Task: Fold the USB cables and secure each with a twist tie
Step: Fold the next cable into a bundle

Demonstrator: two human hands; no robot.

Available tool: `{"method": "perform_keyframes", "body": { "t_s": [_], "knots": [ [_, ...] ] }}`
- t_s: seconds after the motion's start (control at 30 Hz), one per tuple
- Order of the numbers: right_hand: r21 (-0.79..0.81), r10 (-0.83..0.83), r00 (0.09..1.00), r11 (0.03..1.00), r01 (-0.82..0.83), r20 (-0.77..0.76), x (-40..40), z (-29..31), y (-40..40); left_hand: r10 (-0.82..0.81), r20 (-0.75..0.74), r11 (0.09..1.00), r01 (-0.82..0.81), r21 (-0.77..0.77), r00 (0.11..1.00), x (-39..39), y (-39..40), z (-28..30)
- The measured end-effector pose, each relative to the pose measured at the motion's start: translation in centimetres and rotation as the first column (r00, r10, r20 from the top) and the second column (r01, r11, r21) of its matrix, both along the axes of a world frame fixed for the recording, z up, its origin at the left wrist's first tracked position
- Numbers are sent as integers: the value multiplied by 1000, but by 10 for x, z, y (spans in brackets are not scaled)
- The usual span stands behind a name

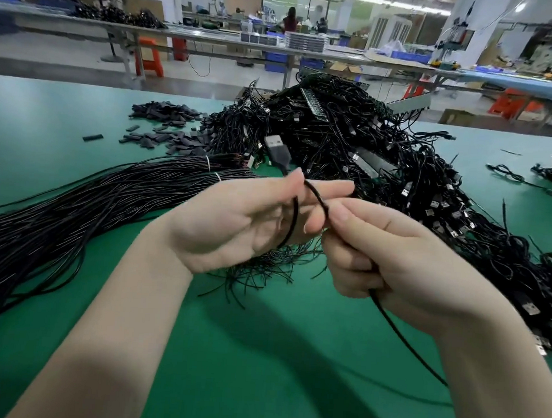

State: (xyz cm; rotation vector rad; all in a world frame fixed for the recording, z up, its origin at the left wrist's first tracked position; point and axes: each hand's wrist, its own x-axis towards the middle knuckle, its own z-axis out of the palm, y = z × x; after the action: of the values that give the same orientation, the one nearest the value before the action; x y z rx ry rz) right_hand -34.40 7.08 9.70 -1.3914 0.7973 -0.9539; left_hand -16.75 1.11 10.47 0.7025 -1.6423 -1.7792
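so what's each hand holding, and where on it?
Both hold one black USB cable. Left hand pinches the cord just below the USB-A plug; right hand grips the cord further along.

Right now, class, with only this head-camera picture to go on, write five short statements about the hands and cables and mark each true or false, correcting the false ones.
1. The left hand holds the cable just below its USB plug. True.
2. The right hand is empty and lies flat on the table. False: its grip is shut on the same cable, which trails out below the fist.
3. The mat is red. False: it is green.
4. A large tangled cable pile lies behind the hands. True.
5. The straight cable bundles lie on the person's right. False: they lie on the left.
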Motion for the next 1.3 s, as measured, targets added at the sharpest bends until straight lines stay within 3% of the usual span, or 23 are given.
{"method": "perform_keyframes", "body": {
  "t_s": [0.23,0.33,0.4,0.47,0.5,0.53,0.57,0.63,0.7,0.77,0.87,0.97,1.07,1.1,1.17,1.23,1.3],
  "knots": [
    [227,306,950,922,-312,64,8,-37,-17,-66,-335,991,100,84,940,-6,6,7],
    [257,163,950,962,-94,-265,2,-56,-26,-134,-361,986,161,48,923,6,10,16],
    [189,-52,918,972,136,-393,-6,-59,-31,-271,-194,962,271,-26,943,15,10,16],
    [159,-213,928,950,270,-306,-16,-53,-33,-281,236,946,310,-96,930,12,3,4],
    [141,-258,934,944,298,-248,-21,-47,-33,-237,441,946,309,-97,865,7,-1,-4],
    [115,-281,939,945,307,-200,-23,-40,-32,-206,563,950,303,-82,800,0,-4,-10],
    [87,-285,945,950,301,-160,-23,-33,-29,-180,586,960,270,-69,790,-6,-6,-16],
    [24,-249,963,967,253,-102,-17,-21,-22,-74,372,997,73,15,925,-14,-10,-23],
    [-23,-146,988,989,144,-59,-7,-16,-15,7,-29,985,-2,173,1000,-11,-15,-21],
    [16,39,999,999,-38,-35,2,-19,-11,-43,-313,976,107,189,949,-6,-13,-12],
    [161,262,963,955,-249,-66,7,-35,-16,-94,-430,979,162,126,898,-1,-3,2],
    [245,194,949,960,-133,-247,-3,-50,-25,-258,-271,963,271,11,927,9,10,13],
    [54,-138,822,978,201,-552,-24,-48,-29,-461,116,880,470,-63,880,19,9,11],
    [-11,-239,793,959,282,-561,-30,-45,-29,-437,307,872,482,-85,845,18,6,6],
    [-50,-360,834,926,375,-417,-38,-34,-28,-292,574,910,407,-80,765,6,-2,-5],
    [-43,-368,904,929,368,-220,-35,-21,-24,-130,537,980,192,-60,834,-9,-6,-15],
    [-78,-272,957,961,265,-103,-22,-13,-16,49,276,999,-48,-10,960,-16,-8,-19]
  ]
}}
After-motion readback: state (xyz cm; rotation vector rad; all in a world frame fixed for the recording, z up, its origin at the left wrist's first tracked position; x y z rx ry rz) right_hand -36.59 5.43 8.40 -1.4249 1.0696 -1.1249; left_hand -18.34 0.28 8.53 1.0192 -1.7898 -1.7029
